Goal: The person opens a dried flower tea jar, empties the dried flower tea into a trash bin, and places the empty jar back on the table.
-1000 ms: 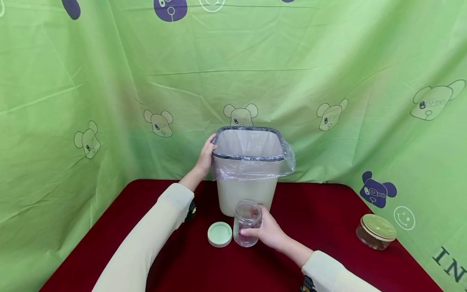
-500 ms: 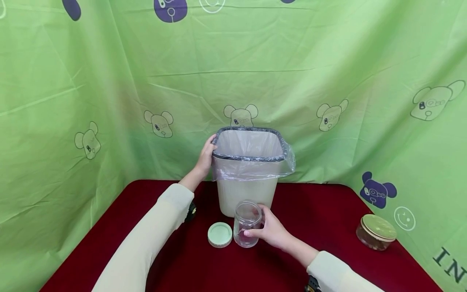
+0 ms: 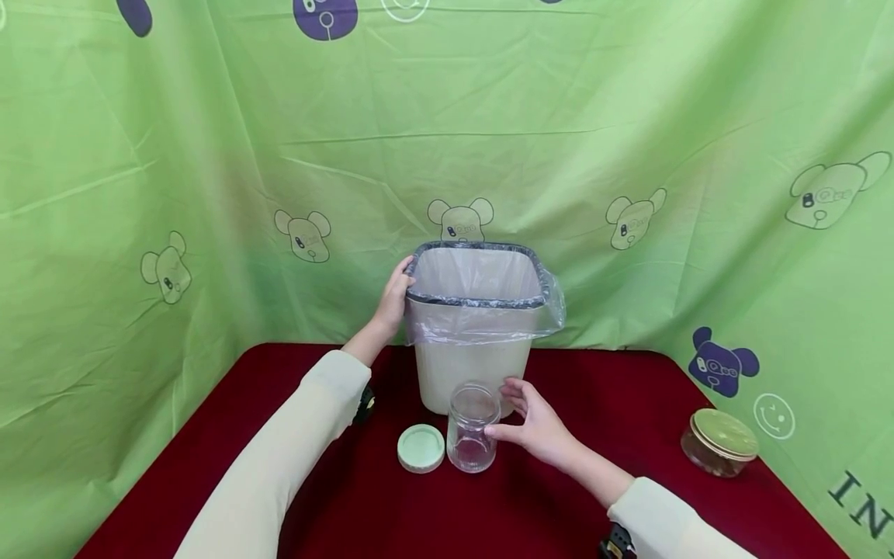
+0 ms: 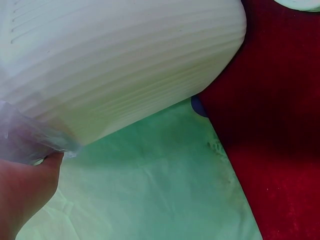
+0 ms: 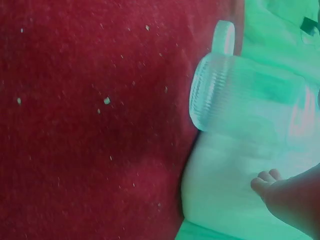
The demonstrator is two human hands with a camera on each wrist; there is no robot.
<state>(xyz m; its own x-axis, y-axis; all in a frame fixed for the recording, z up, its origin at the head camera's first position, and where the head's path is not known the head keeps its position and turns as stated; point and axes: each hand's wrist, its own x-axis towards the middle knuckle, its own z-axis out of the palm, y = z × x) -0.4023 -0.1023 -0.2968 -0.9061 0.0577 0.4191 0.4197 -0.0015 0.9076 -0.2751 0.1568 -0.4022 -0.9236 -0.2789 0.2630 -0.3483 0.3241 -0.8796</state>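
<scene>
A cream-coloured trash bin stands upright at the back of the table, a clear plastic liner folded over its dark rim. My left hand grips the bin's upper left edge; in the left wrist view part of that hand shows beside the liner. In front of the bin a clear glass jar stands upright without a lid. Beside its right side is my right hand, fingers spread and holding nothing, the thumb tip right at the glass. A pale green lid lies flat just left of the jar.
A dark red cloth covers the table. Near its right edge stands a low container with a greenish-gold lid. A green printed curtain hangs behind and at both sides. Small pale crumbs dot the cloth.
The right hand has let go of the glass jar, its fingers opening as it moves slightly right and away. The jar, lid, bin and left hand have stayed in place.
</scene>
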